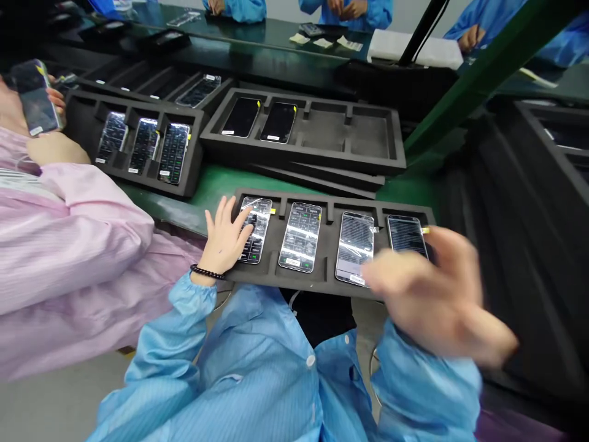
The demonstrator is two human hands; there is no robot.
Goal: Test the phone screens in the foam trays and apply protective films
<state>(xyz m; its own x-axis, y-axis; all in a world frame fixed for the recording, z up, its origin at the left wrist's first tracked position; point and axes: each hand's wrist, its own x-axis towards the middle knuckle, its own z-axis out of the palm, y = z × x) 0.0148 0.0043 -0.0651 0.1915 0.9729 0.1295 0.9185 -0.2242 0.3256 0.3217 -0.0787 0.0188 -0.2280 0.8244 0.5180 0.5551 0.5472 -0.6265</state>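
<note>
A dark foam tray (276,279) lies before me with phones in its compartments. My left hand (223,236) is spread over the leftmost phone (257,236), its fingertips touching or just above the lit screen, which shows a grid of buttons. To the right sits another phone with a similar grid (300,236). My right hand (442,288), smeared by motion, hovers over the tray's right end with its fingers apart and no held object visible. It partly covers a phone with lines of text (354,245) and the rightmost phone (406,233), which has a yellow tab.
Behind is a stacked foam tray (322,153) with two dark phones. At left, a co-worker in pink holds a phone (37,98) beside another phone tray (151,178). A green post (473,86) slants at right, near stacked black trays (515,202). Co-workers in blue sit opposite.
</note>
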